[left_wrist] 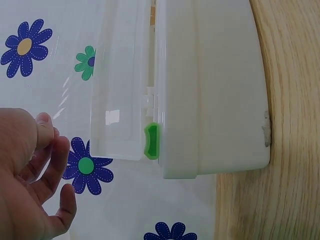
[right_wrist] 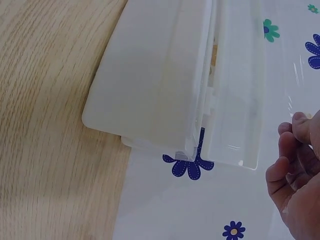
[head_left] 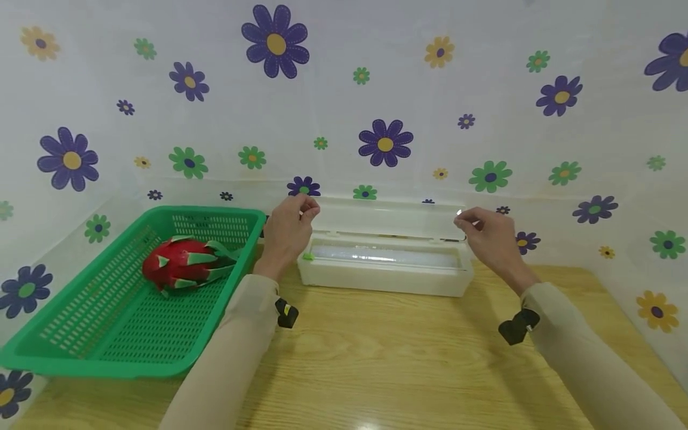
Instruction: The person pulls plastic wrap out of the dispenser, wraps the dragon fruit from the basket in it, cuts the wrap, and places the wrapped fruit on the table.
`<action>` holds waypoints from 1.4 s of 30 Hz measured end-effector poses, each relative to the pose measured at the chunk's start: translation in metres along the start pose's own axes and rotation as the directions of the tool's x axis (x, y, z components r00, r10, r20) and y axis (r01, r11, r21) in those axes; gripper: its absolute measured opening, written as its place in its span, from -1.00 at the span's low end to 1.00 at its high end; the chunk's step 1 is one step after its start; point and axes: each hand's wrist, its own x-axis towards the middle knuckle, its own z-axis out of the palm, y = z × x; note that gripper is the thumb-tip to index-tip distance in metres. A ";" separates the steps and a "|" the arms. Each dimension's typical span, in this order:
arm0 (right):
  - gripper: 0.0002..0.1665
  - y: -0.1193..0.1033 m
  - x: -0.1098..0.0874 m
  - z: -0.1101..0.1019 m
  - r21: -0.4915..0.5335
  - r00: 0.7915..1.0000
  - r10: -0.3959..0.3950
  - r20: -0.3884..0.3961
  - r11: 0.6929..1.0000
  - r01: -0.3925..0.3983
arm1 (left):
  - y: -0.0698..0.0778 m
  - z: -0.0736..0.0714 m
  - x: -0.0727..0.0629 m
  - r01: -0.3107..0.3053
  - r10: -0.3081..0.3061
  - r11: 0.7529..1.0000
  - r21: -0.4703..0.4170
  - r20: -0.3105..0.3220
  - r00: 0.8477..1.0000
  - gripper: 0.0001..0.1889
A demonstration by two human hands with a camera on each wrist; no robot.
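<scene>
A white cling film dispenser box (head_left: 384, 279) stands on the table, its translucent lid (head_left: 387, 218) raised. Inside lies a shiny roll of cling film (head_left: 384, 255). My left hand (head_left: 290, 230) is at the box's left end, thumb and finger pinching the edge of a clear sheet that shows mostly as glints (left_wrist: 62, 97) in the left wrist view. At the other end, my right hand (head_left: 490, 236) pinches the film's opposite corner; similar streaks (right_wrist: 296, 75) appear near those fingertips. A green slide cutter (left_wrist: 152, 141) sits at the box's left end.
To the left is a green plastic basket (head_left: 215, 334) with slotted walls, holding a red dragon fruit (head_left: 180, 264) with green scales. Behind the box hangs a white flower-patterned sheet (head_left: 333, 101). The wooden table (head_left: 376, 358) extends in front of the box.
</scene>
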 end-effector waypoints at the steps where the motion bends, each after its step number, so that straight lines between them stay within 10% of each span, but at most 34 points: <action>1: -0.81 0.000 0.000 -0.001 0.000 1.000 0.000 0.000 1.000 0.000 | 0.000 0.000 0.001 0.001 -0.001 1.000 0.002 0.003 1.000 -0.82; 20: -0.75 -0.009 0.004 -0.008 -0.005 0.998 0.059 -0.012 0.998 -0.059 | 0.006 -0.005 0.008 -0.058 0.060 0.994 -0.088 0.014 0.998 -0.79; 42: -0.64 -0.013 0.004 -0.007 0.167 0.988 0.146 0.042 0.974 -0.151 | 0.007 -0.010 0.008 0.028 0.004 0.957 -0.289 0.107 0.994 -0.78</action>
